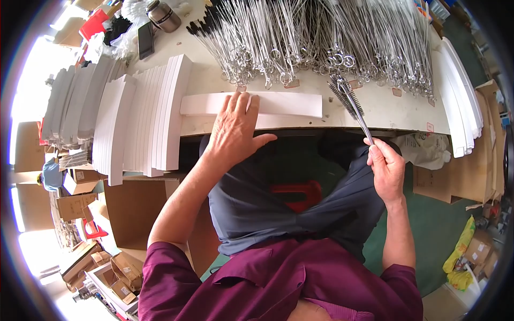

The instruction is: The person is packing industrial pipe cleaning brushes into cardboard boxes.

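A long, narrow white box (292, 104) lies crosswise near the table's front edge. On its left half rests my left hand (234, 125), fingers stretched out over the top and thumb spread to the right. My right hand (386, 168) is closed around the near ends of thin wire-handled brushes (350, 100), to the right of the box and just past the table edge. Dark bristles and metal rings show at their far end; how many are in the hand I cannot tell. Beyond lies a large pile of similar wire brushes (300, 40), many with ring ends toward me.
Rows of upright white boxes (147, 115) stand at the left, and more white boxes (460, 101) at the right edge. A phone (145, 40) and a metal flask (163, 16) lie at the back left. Below the table's left side sits an open cardboard box (136, 214).
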Motion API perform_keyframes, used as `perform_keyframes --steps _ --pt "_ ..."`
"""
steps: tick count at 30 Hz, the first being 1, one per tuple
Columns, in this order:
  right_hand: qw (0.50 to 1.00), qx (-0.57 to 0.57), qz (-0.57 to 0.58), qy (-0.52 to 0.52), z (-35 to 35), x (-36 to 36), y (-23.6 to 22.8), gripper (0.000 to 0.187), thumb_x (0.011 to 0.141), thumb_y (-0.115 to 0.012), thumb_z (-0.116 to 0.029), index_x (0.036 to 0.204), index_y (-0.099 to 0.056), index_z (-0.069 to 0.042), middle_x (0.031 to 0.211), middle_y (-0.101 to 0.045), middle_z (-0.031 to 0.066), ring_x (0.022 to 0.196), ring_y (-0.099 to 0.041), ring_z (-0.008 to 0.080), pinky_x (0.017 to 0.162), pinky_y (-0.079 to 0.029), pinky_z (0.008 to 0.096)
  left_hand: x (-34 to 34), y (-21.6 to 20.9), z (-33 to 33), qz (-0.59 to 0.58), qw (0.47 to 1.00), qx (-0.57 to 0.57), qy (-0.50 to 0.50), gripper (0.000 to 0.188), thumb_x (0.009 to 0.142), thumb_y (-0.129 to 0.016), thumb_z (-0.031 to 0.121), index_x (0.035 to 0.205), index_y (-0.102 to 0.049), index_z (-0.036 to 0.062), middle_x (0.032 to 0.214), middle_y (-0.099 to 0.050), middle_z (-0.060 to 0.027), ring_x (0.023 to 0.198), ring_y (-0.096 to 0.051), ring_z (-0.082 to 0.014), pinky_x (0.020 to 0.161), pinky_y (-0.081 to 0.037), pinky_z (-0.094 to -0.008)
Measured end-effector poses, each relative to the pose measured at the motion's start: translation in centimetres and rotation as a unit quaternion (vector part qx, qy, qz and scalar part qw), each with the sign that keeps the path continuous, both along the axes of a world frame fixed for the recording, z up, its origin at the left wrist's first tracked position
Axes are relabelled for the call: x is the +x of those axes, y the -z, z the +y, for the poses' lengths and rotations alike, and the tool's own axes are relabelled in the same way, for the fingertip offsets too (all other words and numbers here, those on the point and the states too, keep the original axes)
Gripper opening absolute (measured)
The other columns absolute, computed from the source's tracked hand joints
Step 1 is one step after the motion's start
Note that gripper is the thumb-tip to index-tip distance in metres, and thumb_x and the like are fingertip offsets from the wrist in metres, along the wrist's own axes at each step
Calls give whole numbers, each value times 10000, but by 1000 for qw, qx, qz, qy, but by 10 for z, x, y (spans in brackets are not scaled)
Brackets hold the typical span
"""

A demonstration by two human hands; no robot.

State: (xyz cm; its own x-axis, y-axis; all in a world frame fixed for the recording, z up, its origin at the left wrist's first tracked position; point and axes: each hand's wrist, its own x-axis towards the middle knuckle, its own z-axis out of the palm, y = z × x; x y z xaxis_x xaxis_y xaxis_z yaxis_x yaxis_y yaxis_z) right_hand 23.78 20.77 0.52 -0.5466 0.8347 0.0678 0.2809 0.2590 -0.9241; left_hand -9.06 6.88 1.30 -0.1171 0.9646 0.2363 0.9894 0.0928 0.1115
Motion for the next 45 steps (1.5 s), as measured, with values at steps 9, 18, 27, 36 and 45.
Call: perform_keyframes --steps 9,18,27,36,45 --pt "1000 -16 10 -4 2 4 7 246 1054 -597 -138 1181 -711 40 736 -566 -6 666 -514 66 597 -423 226 -20 -6 -6 4 1000 -18 -13 885 713 -890 331 1406 -482 -39 1374 -532 -228 1302 -477 -414 1132 -390 -500" --pt "1000 -6 -6 -7 1 4 4 252 1058 -590 -142 1183 -709 41 724 -568 0 660 -515 67 591 -419 227 -10 19 -12 -35 998 31 30 521 737 -839 167 1140 -559 -8 1124 -597 -185 1115 -575 -402 1005 -465 -499" --pt "996 -71 47 36 6 16 -11 258 1068 -587 -161 1226 -711 2 706 -530 -40 581 -386 8 512 -311 199 -5 -51 -17 -260 950 85 -152 241 894 -767 159 1087 -709 27 787 -717 -99 697 -690 -231 665 -541 -354" --pt "985 -85 28 -147 -35 -13 -28 226 1038 -622 -125 1132 -725 53 717 -617 7 636 -535 58 588 -449 222 -39 -58 8 -724 604 307 -129 461 950 -672 348 1178 -608 -48 947 -688 -170 762 -668 -211 731 -581 -365" --pt "974 -106 16 -202 -46 -16 -16 181 1009 -659 -86 1104 -737 48 783 -687 39 639 -574 73 581 -489 230 -38 -33 12 -776 491 375 -122 480 942 -672 341 1168 -582 -73 975 -648 -219 810 -629 -253 787 -554 -414"
